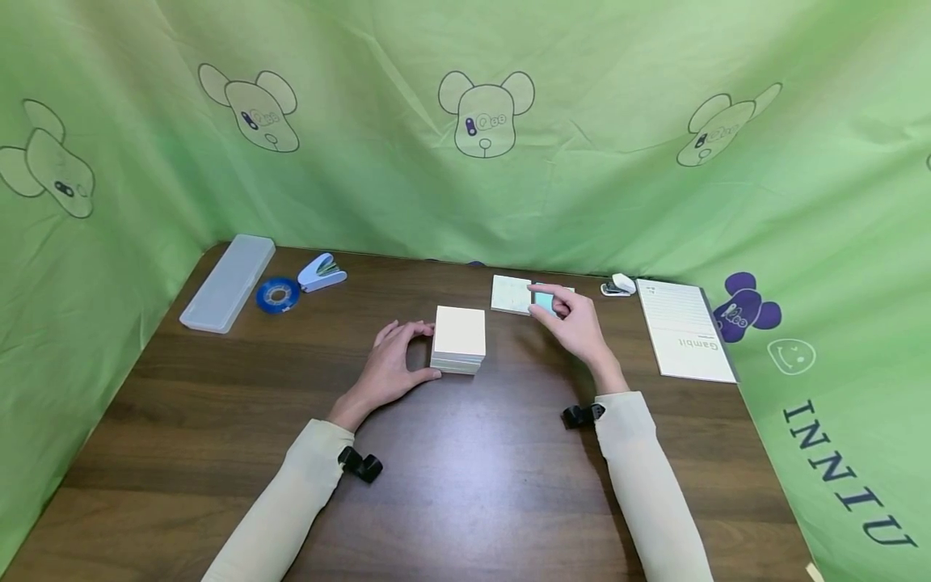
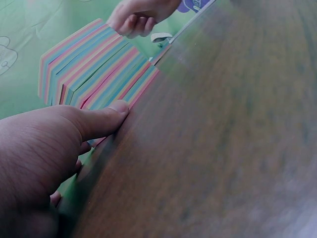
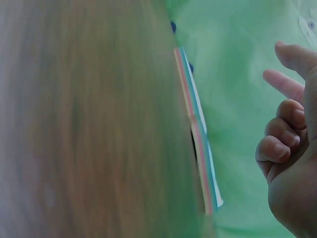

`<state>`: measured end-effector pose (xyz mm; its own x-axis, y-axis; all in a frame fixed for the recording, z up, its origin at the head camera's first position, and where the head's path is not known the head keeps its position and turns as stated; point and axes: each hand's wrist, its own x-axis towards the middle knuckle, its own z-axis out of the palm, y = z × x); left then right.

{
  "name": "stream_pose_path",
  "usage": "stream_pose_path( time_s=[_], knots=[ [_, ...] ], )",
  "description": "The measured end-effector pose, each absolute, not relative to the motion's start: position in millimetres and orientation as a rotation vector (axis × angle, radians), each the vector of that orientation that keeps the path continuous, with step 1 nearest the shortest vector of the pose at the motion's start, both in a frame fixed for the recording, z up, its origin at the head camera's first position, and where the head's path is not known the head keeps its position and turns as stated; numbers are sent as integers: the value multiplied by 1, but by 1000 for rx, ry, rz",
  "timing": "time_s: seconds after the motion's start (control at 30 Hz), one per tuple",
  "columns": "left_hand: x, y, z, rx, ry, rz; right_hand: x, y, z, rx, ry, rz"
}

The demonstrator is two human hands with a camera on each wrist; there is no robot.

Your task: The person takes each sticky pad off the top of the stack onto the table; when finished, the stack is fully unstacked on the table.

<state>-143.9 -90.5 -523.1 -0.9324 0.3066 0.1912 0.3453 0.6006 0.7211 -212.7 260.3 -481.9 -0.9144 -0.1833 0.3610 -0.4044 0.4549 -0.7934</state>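
Note:
A tall stack of sticky notes [image 1: 460,331], pale on top, stands mid-table. From the left wrist view, the stack's sides [image 2: 94,64] show pink, blue and yellow layers. My left hand [image 1: 393,364] holds it at the left side, its thumb [image 2: 106,121] against the near edge. Over the back of the table is my right hand [image 1: 578,323], with nothing in it. Its thumb and index finger are spread apart, the other fingers curled in the right wrist view. Below it lie a pale sticky note pad [image 1: 511,293] and a partly hidden blue one [image 1: 544,301].
Along the left stand a translucent case [image 1: 229,283], a blue tape roll [image 1: 278,295] and a light blue stapler [image 1: 322,273]. At the right are a small white stapler [image 1: 618,284] and a notepad [image 1: 684,327]. A green curtain [image 1: 378,186] borders the table.

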Motion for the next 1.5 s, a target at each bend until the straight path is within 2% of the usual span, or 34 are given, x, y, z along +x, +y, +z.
stream_pose_path(
  time_s=[0.5, 0.83, 1.5],
  knots=[
    [-145, -91, -524, -548, -2778, -1271, -195, 222, -458, 703, -2498, 1517],
    [-145, -90, -525, -545, -2785, -1269, -186, 205, -457, 808, -2594, 1372],
    [-144, -90, -524, -549, -2776, -1266, -175, 181, -467, 821, -2802, 1095]
  ],
)
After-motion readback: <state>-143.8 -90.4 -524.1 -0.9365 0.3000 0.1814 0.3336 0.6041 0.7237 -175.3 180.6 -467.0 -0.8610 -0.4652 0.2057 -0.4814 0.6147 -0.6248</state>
